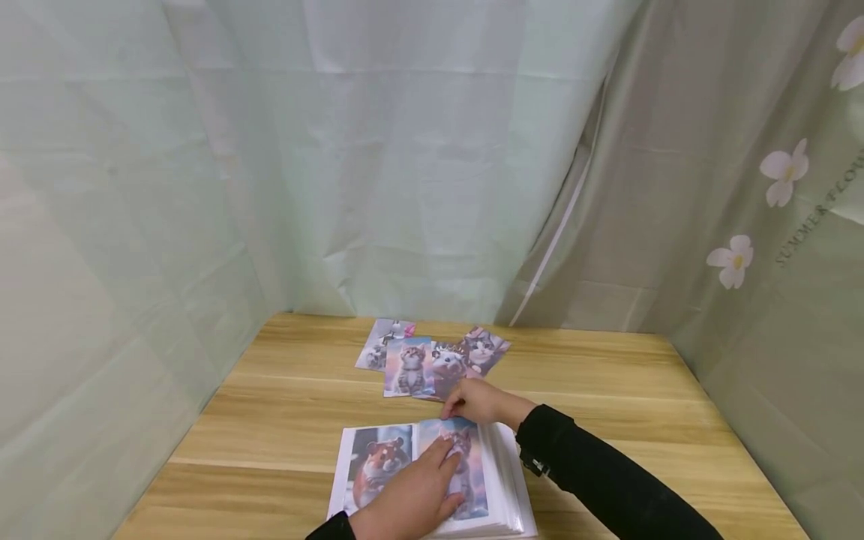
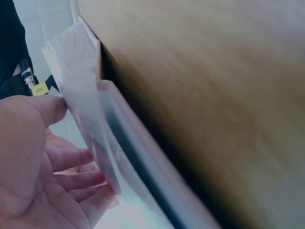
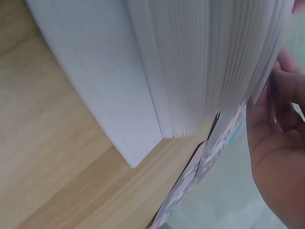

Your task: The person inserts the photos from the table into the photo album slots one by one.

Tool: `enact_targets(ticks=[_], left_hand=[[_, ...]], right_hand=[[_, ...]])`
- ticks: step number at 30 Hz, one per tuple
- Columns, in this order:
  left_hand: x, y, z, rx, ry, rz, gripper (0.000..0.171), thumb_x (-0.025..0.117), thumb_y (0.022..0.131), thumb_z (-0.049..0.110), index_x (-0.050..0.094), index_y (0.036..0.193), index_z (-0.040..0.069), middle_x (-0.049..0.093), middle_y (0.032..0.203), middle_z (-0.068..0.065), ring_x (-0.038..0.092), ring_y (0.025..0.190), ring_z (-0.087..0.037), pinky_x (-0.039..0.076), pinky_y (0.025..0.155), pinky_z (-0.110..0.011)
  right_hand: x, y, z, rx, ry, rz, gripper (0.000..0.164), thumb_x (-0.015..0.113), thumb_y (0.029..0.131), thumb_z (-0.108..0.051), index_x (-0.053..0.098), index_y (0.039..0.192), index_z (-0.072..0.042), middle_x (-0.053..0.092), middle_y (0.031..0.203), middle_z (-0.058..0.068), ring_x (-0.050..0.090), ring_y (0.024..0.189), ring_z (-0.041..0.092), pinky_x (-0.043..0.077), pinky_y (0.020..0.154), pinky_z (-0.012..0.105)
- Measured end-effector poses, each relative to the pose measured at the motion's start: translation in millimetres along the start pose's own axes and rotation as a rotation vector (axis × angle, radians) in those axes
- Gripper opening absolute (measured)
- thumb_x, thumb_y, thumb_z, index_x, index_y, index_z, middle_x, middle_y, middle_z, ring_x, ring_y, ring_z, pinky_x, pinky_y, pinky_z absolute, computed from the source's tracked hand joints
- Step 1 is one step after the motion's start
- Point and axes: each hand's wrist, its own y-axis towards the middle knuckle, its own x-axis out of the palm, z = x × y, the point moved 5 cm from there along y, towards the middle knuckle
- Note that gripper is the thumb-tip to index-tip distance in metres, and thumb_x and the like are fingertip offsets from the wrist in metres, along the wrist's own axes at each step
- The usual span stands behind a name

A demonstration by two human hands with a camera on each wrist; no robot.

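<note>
An open photo album (image 1: 340,469) lies at the table's near edge. Its left page shows a hamster-like animal photo (image 1: 364,480); on its right page is a kitten photo (image 1: 475,480). My left hand (image 1: 412,491) rests across the pages with fingers extended, fingertips touching the kitten photo. In the left wrist view, that hand's fingertips (image 2: 102,174) meet the glossy page surface. At the top of the right page my right hand (image 1: 482,403) pinches the kitten photo's upper edge with bent fingers. The right wrist view shows this hand (image 3: 276,119) beside the page edges; its exact fingertip contact is partly hidden.
Beyond the album, several loose animal photos overlap on the wooden table (image 1: 270,420), among them a grey kitten photo (image 1: 410,367) and a cat photo (image 1: 484,349). A pale curtain (image 1: 418,187) hangs behind the table and along both sides.
</note>
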Motion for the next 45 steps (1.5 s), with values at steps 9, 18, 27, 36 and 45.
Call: enact_targets(ticks=[9, 18, 27, 36, 45], left_hand=[[0.5, -4.7, -0.1, 0.021, -0.088, -0.075, 0.098, 0.053, 0.085, 0.078, 0.051, 0.143, 0.000, 0.040, 0.153, -0.022, 0.041, 0.141, -0.034, 0.051, 0.100, -0.034], [-2.1, -7.6, -0.8, 0.090, -0.100, -0.060, 0.104, 0.052, 0.081, 0.082, 0.049, 0.144, 0.000, 0.038, 0.154, -0.024, 0.039, 0.142, -0.035, 0.049, 0.102, -0.035], [-1.0, -5.8, -3.3, 0.119, -0.087, -0.051, 0.101, 0.054, 0.082, 0.080, 0.049, 0.144, 0.000, 0.039, 0.153, -0.024, 0.039, 0.142, -0.035, 0.048, 0.104, -0.035], [1.5, -2.0, -8.7, 0.130, -0.071, -0.086, 0.095, 0.062, 0.084, 0.071, 0.046, 0.148, 0.002, 0.037, 0.156, -0.020, 0.037, 0.143, -0.033, 0.047, 0.104, -0.033], [1.7, 2.8, -11.5, 0.111, -0.073, -0.125, 0.094, 0.067, 0.083, 0.067, 0.044, 0.150, 0.005, 0.033, 0.159, -0.018, 0.032, 0.146, -0.030, 0.043, 0.109, -0.036]], right_hand=[[1, -3, 0, -0.021, -0.002, 0.002, 0.016, 0.068, 0.093, -0.002, 0.081, 0.092, -0.011, 0.076, 0.091, -0.002, 0.068, 0.088, 0.006, 0.053, 0.081, 0.017], [2, -4, 3, -0.020, 0.001, 0.015, 0.016, 0.069, 0.092, -0.001, 0.081, 0.091, -0.010, 0.076, 0.090, -0.002, 0.068, 0.087, 0.004, 0.053, 0.079, 0.017], [0, -5, 4, 0.022, -0.009, 0.028, 0.018, 0.068, 0.093, -0.002, 0.081, 0.088, -0.013, 0.075, 0.090, -0.005, 0.067, 0.089, 0.005, 0.053, 0.082, 0.020], [-4, -7, 6, 0.046, 0.009, 0.040, 0.020, 0.067, 0.093, 0.001, 0.081, 0.089, -0.012, 0.075, 0.090, -0.005, 0.067, 0.088, 0.006, 0.053, 0.082, 0.021], [-10, -8, 4, 0.060, 0.020, 0.063, 0.020, 0.068, 0.091, 0.004, 0.081, 0.088, -0.011, 0.075, 0.089, -0.004, 0.067, 0.087, 0.008, 0.053, 0.079, 0.022]])
